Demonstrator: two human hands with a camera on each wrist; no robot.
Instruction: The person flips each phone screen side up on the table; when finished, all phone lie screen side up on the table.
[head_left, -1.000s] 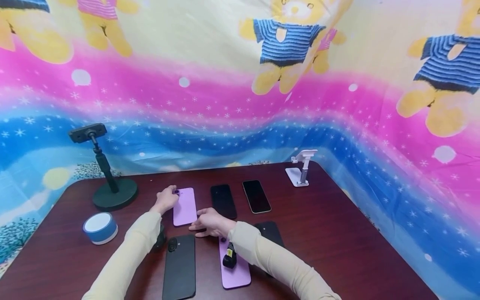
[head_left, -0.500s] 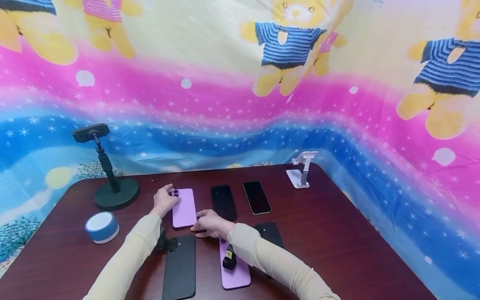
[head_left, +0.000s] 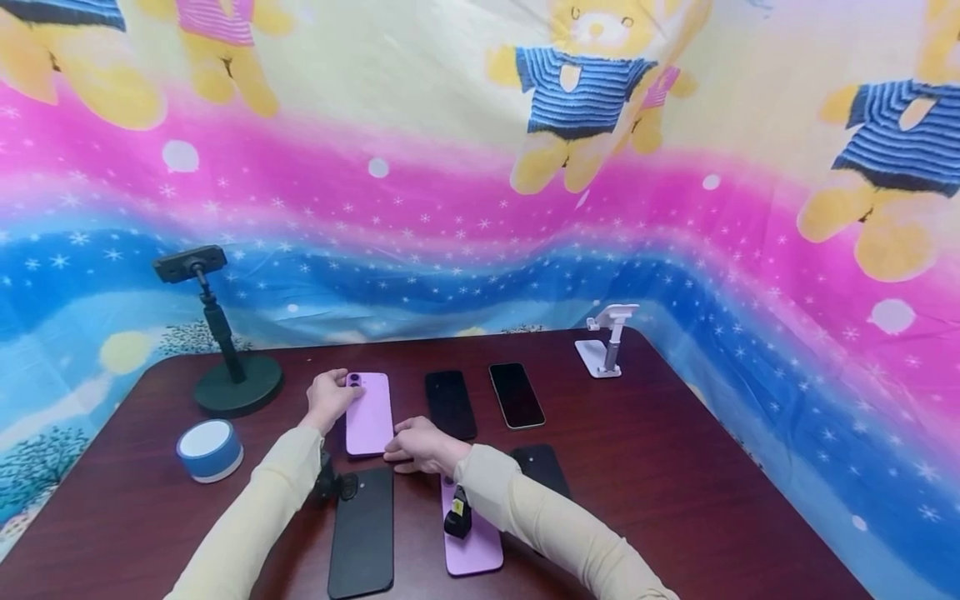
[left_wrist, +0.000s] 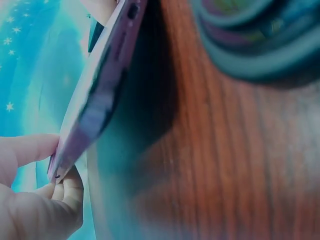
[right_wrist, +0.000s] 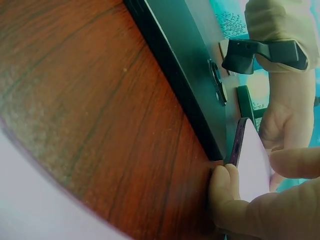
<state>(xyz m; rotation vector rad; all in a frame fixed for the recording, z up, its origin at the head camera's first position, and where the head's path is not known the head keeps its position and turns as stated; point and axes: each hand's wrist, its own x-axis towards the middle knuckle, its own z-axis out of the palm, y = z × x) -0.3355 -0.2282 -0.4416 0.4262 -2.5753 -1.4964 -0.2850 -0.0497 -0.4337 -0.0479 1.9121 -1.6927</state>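
Observation:
A lilac smartphone (head_left: 369, 417), back up with its camera lenses at the top left, is between my two hands. My left hand (head_left: 328, 400) pinches its upper left corner; the left wrist view shows thumb and curled fingers on either side of the phone's edge (left_wrist: 95, 100), with a dark shadow under it. At the lower right corner, my right hand (head_left: 423, 446) grips the phone with thumb and fingers, as the right wrist view shows. A black smartphone (head_left: 362, 533) lies just below, camera side up. Under my right wrist lies a second lilac smartphone (head_left: 480, 550), partly covered.
Two dark phones, one black (head_left: 450, 406) and one light-edged (head_left: 517, 396), lie to the right. Another black phone (head_left: 543, 467) is partly behind my right sleeve. A dark green stand (head_left: 238, 387) and a blue-white round object (head_left: 210, 452) stand left; a white phone stand (head_left: 609, 350) stands back right.
My left thumb has come onto the lilac phone's back near the lenses, and the phone has shifted and tilted slightly. My right hand has stayed at its lower corner.

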